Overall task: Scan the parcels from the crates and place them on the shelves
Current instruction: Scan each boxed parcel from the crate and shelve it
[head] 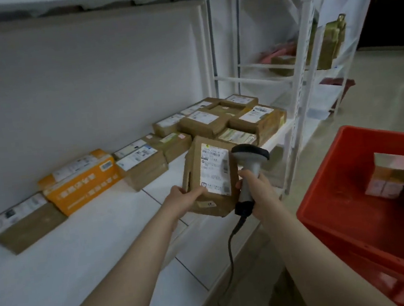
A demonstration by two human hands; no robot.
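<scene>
1. My left hand point(184, 198) grips a brown cardboard parcel point(213, 209) by its lower left corner. The thumb presses on the front, and the other fingers curl behind it, out of sight.
2. My right hand point(258, 191) is wrapped tight round the handle of a grey scanner point(250, 162). I cannot tell whether a finger is on the trigger.
3. I hold the parcel tilted up with its white label point(214, 169) facing me. The scanner's head sits just beside the label's right edge, apparently so the barcode can be read.
4. The parcel is in the air above the front edge of the white shelf point(81, 254), not yet set down. I judge scanning to be the step in hand, with placing to follow.
5. A black cable point(230, 250) hangs from the scanner's base toward the floor.
6. Further back on the shelf, other parcels point(217, 121) lie with labels up, probably for easy reading. A row along the wall includes an orange box point(81, 184), and a cluster is stacked at the right end.
7. A red crate point(326, 189) stands close on my right, within easy reach. It holds at least one more small box point(387, 177).
</scene>
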